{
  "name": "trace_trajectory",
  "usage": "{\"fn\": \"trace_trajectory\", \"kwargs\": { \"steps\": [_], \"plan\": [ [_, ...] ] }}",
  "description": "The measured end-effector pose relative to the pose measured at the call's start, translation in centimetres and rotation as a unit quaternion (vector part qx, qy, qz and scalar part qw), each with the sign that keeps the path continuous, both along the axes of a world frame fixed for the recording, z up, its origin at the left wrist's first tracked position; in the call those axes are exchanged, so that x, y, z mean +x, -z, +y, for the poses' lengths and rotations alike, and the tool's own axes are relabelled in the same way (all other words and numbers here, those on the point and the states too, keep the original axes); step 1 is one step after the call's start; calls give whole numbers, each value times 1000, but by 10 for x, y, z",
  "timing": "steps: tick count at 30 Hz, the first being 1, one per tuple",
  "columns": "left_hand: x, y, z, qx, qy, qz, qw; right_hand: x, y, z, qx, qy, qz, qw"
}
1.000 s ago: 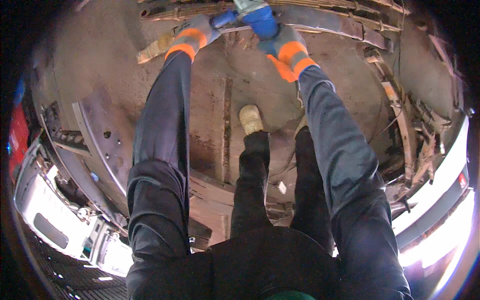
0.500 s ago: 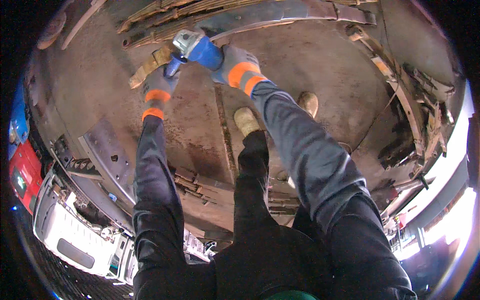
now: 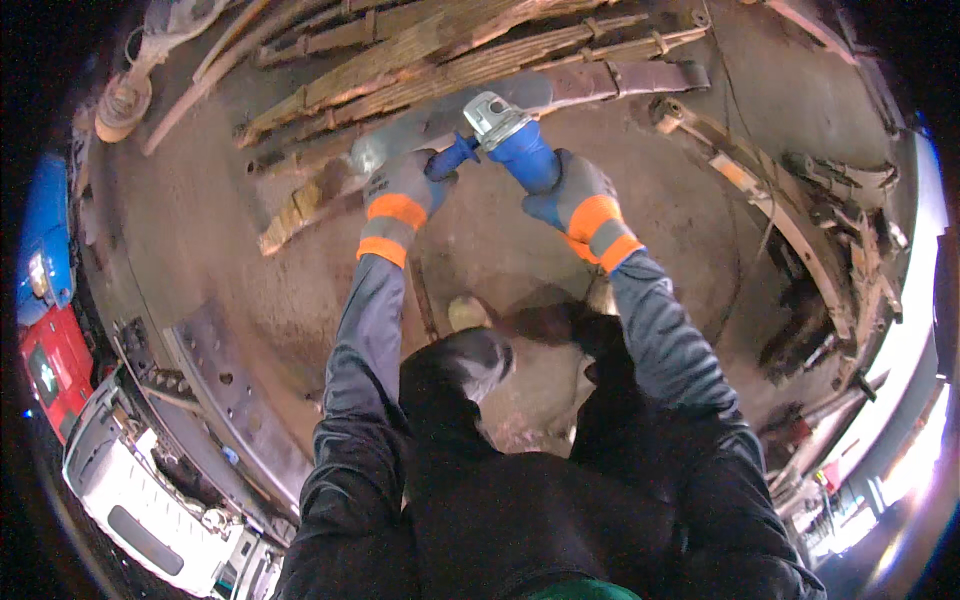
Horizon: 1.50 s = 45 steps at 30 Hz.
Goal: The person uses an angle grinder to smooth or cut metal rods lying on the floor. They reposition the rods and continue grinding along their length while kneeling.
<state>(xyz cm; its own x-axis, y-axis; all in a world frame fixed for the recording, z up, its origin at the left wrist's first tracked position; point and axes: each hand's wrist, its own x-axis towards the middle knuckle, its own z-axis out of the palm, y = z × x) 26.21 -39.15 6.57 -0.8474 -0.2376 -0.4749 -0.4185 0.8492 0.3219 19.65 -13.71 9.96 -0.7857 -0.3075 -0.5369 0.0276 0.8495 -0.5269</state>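
Observation:
A blue angle grinder (image 3: 525,155) with a silver gear head is held out ahead of me in both hands. My left hand (image 3: 408,190), in a grey glove with an orange-banded cuff, wraps the blue side handle (image 3: 455,156). Around the rear of the body closes my right hand (image 3: 583,192), gloved alike. Just beyond the tool lies a curved leaf spring (image 3: 640,80), brownish at its right end and with a bare grey, shinier stretch on the left. The grinder's disc is hidden, so I cannot tell whether it touches the spring.
Several rusty leaf springs (image 3: 450,75) lie beyond. More spring packs (image 3: 790,215) rest on the right. A brown-yellow piece (image 3: 295,215) sits left of my left hand. At left are a long metal beam with holes (image 3: 235,385) and a white vehicle cab (image 3: 130,500). My boots stand below the tool.
The grinder and both hands have shifted right along the leaf spring. My view has moved, bringing more of the far springs into sight, and my legs look more bent.

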Motion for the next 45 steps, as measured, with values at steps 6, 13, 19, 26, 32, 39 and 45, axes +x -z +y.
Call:
{"fn": "trace_trajectory", "kwargs": {
  "steps": [6, 13, 19, 26, 32, 39, 45],
  "plan": [
    [-96, 35, 33, -37, 100, 23, 994, -86, 72, 41, -44, -21, -38, 998],
    [-151, 95, 66, -54, 212, 171, 961, -157, 138, 107, -29, -121, 128, 984],
    [-153, 88, 64, -20, 173, 141, 975, -114, 53, 83, 61, -65, 142, 986],
    [-150, 94, -6, -26, 129, 117, 984, -120, 85, 21, -9, -45, 164, 985],
    [-176, 130, -52, -6, 154, 108, 982, -131, 58, 11, 20, -63, 131, 989],
    [-169, 116, 12, -91, 209, 216, 949, -153, 72, 33, -12, -17, 101, 995],
    [-164, 128, 16, -117, 164, 200, 959, -163, 105, 50, -1, -116, 197, 974]
  ]
}}
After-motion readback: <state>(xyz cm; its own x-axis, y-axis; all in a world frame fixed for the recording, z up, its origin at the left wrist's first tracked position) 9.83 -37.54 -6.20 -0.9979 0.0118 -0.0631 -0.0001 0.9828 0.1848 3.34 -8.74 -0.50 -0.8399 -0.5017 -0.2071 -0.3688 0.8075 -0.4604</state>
